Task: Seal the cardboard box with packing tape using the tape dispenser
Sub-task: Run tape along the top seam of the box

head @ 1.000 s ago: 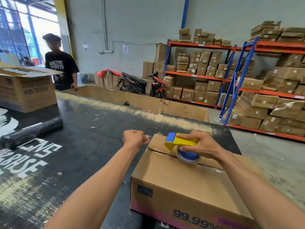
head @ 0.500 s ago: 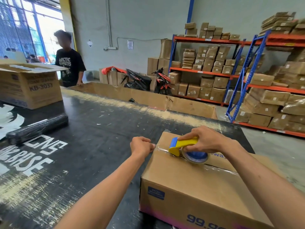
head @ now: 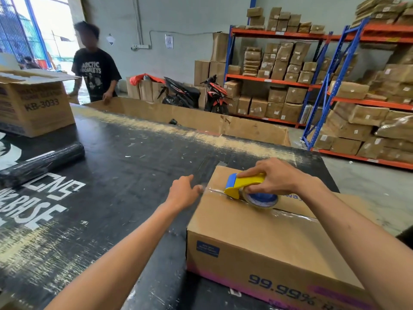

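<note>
A closed cardboard box [head: 257,233] lies on the black table [head: 125,171] in front of me. Clear packing tape [head: 290,214] runs along its top seam. My right hand [head: 274,177] grips a yellow and blue tape dispenser [head: 243,186], pressed down on the seam near the box's far left edge. My left hand [head: 182,192] rests at that left edge, its fingers loosely spread, the fingertips touching the tape end where it reaches the side of the box.
A black roll [head: 42,162] lies at the table's left. An open carton marked KB-3033 [head: 35,104] stands far left. A person in a black T-shirt [head: 96,70] stands behind the long cardboard wall [head: 201,121]. Shelves of parcels [head: 335,90] fill the right.
My right hand has run the dispenser left along the seam to the box's edge. My left hand has opened from a fist and moved onto the tape end. The person has walked closer.
</note>
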Tool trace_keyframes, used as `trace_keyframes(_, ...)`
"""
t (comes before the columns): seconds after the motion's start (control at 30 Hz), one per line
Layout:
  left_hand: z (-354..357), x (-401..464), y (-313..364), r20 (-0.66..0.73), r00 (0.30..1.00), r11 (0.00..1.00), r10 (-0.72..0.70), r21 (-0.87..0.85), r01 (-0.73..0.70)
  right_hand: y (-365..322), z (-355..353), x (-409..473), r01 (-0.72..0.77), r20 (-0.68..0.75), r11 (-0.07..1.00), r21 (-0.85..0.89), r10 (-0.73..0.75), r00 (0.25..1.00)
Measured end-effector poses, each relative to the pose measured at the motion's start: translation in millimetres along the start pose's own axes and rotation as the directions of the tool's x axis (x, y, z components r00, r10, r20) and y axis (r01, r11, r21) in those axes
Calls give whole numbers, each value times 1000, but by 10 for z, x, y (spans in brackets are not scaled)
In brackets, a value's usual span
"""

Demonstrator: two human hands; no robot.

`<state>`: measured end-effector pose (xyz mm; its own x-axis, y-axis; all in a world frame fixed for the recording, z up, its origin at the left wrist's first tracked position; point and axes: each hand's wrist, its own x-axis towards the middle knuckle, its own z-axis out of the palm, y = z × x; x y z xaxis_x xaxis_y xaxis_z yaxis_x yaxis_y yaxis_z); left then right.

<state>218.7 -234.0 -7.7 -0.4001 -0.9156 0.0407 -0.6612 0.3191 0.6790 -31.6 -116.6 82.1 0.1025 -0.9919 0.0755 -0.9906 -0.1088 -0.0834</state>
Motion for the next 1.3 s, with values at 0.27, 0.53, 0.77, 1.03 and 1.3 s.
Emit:
trace_keyframes(0.27, 236, -172, 253, 334, 900, 948, 281, 46, -314, -11, -6, 43, 10, 27, 999, -41, -9, 1000)
trace_keyframes(0.53, 297, -152, 148, 400, 883, 951, 246, 77, -300, -108, -24, 95, 3, 99, 995, -104, 7, 995)
trace_keyframes(0.77, 276, -142, 191, 399, 888, 948, 230, 116, -298, -111, -116, 82, -5, 115, 1000, 3, 5, 993)
trace_keyframes(1.03, 275, -178, 214, 383, 897, 954, 223, 105, -282, -16, -235, -41, 56, 190, 998, 7, -56, 980)
trace_keyframes(1.3, 266, -208, 271, 368, 900, 929, 233, 190, -318, 552, -242, -576, 22, 200, 999, -35, -14, 980)
